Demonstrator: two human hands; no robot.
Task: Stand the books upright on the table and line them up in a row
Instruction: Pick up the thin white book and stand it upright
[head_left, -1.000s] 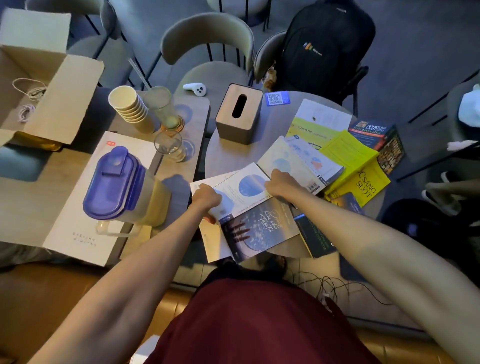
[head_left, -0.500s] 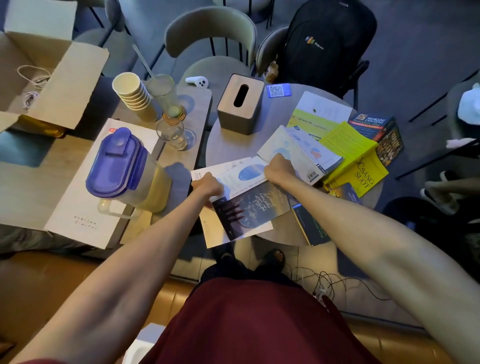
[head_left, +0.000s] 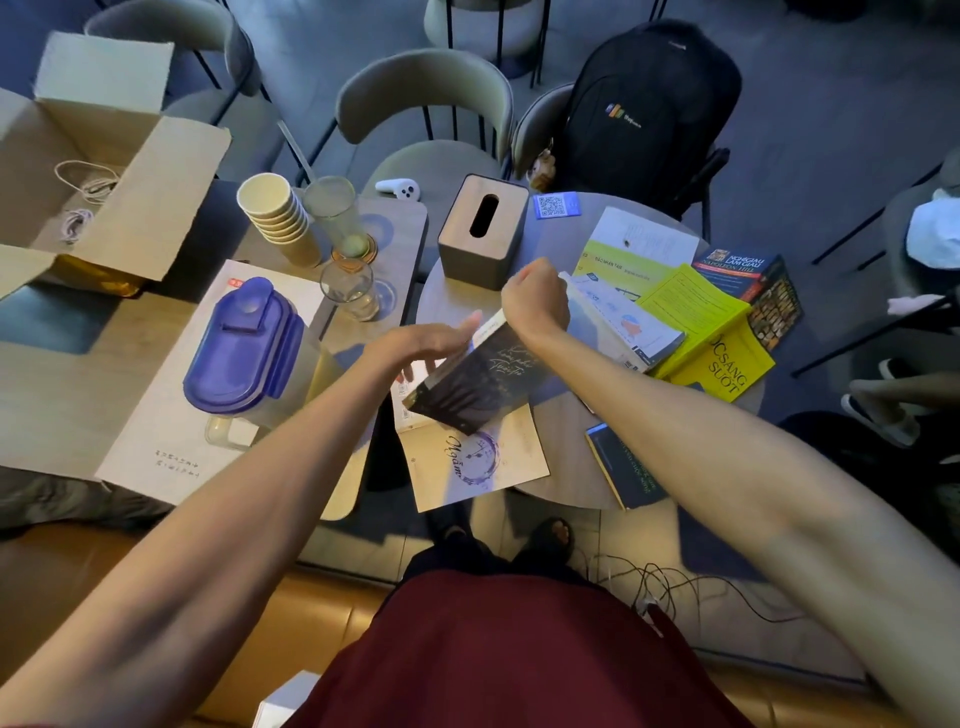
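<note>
Just on the near side of the tissue box, the dark book is up off the round table. It is tipped, top end high and bottom end low, and is not yet standing. The right hand is curled round the top end of this book and holds it up. The left hand is flat, with fingers straight and close together. Its fingertips touch the pale spine side of the book, as if to steady it. Under the dark book, farther from the tissue box and closer to the person, a cream book lies flat and hangs over the table edge. To the right of the tissue box more books lie flat in a messy pile: a white and blue book, a yellow book and a green and white book. No book stands yet, so I think this is the very first step: getting book one up on its end. Next, the book's bottom edge should go down on a bare bit of table close to the tissue box. Both hands should hold its sides until it stops wobbling. A thin book can flop over, so it may need to open a little.
</note>
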